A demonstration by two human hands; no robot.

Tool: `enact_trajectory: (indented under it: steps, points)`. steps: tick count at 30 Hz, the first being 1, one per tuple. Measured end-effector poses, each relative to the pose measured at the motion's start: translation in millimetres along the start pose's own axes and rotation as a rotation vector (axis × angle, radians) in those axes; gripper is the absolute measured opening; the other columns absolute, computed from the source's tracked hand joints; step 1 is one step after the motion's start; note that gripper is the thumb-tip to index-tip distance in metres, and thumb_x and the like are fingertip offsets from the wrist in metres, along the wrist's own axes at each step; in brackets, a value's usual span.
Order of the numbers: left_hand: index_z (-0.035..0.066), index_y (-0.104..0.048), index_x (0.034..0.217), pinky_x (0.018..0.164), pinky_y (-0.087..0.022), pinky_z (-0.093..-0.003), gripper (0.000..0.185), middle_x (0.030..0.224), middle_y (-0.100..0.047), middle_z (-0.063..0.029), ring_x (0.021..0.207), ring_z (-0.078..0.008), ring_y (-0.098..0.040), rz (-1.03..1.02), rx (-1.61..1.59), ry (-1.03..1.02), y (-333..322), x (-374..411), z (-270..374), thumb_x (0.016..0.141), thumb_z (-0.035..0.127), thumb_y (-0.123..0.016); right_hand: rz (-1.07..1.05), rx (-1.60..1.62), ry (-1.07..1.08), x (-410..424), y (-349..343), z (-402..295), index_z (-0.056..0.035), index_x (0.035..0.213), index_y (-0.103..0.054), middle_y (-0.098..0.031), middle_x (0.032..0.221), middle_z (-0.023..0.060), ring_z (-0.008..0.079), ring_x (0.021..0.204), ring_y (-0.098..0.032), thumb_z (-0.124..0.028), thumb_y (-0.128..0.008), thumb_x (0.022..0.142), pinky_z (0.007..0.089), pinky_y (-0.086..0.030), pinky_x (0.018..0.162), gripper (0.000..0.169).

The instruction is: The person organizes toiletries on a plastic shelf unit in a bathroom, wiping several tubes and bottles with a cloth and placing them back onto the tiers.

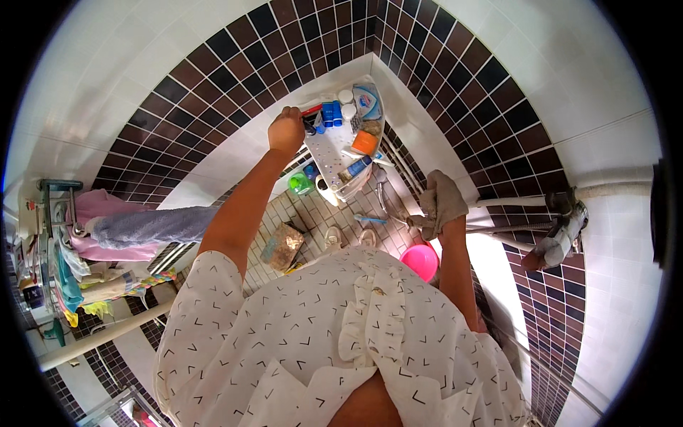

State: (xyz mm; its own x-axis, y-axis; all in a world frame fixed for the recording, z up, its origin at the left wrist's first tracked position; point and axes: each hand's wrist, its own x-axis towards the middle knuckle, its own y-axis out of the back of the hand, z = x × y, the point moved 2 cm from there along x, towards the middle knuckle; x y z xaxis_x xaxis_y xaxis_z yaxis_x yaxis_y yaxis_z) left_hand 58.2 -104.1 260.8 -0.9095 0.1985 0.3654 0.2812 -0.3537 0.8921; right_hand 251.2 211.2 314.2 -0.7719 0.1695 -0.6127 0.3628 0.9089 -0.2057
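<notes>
My left hand (286,129) is curled at the left edge of a white perforated shelf (326,155). A red item (311,110) and a dark item (309,127) lie right by its fingers; whether it grips anything is hidden. Bunched in my right hand (453,227) is a grey-brown cloth (445,200), held out to the right of the shelf. Crowded along the shelf are blue tubes (332,113), white-capped containers (348,111), a blue-and-white packet (368,101), an orange container (365,143) and a dark blue tube (357,167).
Below stand a green container (300,183) and a white bottle (326,191). A blue brush (370,219), a pink basin (419,262) and a worn box (284,246) are lower down. Pipes and a valve (555,243) project at right. Towels (149,227) hang at left.
</notes>
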Motion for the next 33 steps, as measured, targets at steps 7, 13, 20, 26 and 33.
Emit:
enact_trajectory:
  steps: [7, 13, 20, 26, 33]
  points:
    - [0.007, -0.056, 0.089, 0.067, -0.05, -0.0391, 0.01, 0.088, -0.057, -0.0108, 0.08, -0.0307, -0.06, -0.047, 0.002, -0.111, -13.4, 1.9, 3.6, 0.08, 0.012, -0.058, 0.094, 0.09, -0.014, -5.1, 12.6, 10.4, -0.0123, 0.059, -0.037, -0.03, 0.041, 0.0011, 0.011, 0.035, -0.024, -0.019, -0.045, 0.082, 0.0289, -0.018, 0.033, 0.025]
    - [0.008, -0.056, 0.094, 0.07, -0.049, -0.04, 0.017, 0.091, -0.056, -0.0109, 0.083, -0.0316, -0.059, -0.109, -0.036, -0.113, -6.9, -3.5, 6.0, 0.078, 0.012, -0.061, 0.086, 0.042, -0.022, 2.4, 14.6, 14.0, -0.0132, 0.059, -0.034, -0.03, 0.042, 0.0004, 0.0105, 0.035, -0.024, -0.021, -0.045, 0.083, 0.0284, -0.018, 0.033, 0.028]
    - [0.006, -0.057, 0.091, 0.07, -0.047, -0.0411, 0.017, 0.087, -0.056, -0.0122, 0.08, -0.0324, -0.057, 0.163, -0.262, -0.265, 14.3, -20.5, 35.6, 0.075, 0.008, -0.06, 0.119, 0.071, -0.077, -13.7, -2.7, -4.1, -0.0145, 0.058, -0.036, -0.031, 0.042, -0.0004, 0.0099, 0.035, -0.026, -0.025, -0.047, 0.082, 0.0261, -0.024, 0.031, 0.029]
    - [0.01, -0.063, 0.087, 0.077, -0.047, -0.0415, 0.017, 0.091, -0.056, -0.0112, 0.091, -0.0296, -0.055, -0.55, -0.178, -0.222, -40.7, -80.8, 56.7, 0.07, 0.01, -0.061, 0.02, 0.109, -0.129, -8.8, 1.2, -2.1, -0.0135, 0.065, -0.039, -0.036, 0.048, 0.0041, 0.0177, 0.033, -0.03, -0.029, -0.049, 0.079, 0.0356, -0.037, 0.032, 0.024]
    - [0.011, -0.062, 0.087, 0.079, -0.047, -0.0395, 0.02, 0.095, -0.057, -0.0098, 0.095, -0.0296, -0.056, -0.795, -0.056, -0.089, -58.6, -69.7, 71.7, 0.07, 0.02, -0.065, -0.086, 0.141, 0.097, 0.2, 22.3, 19.9, -0.01, 0.081, -0.052, -0.05, 0.066, 0.0051, 0.0193, 0.053, -0.05, -0.027, -0.054, 0.084, 0.0355, -0.047, 0.049, 0.017]
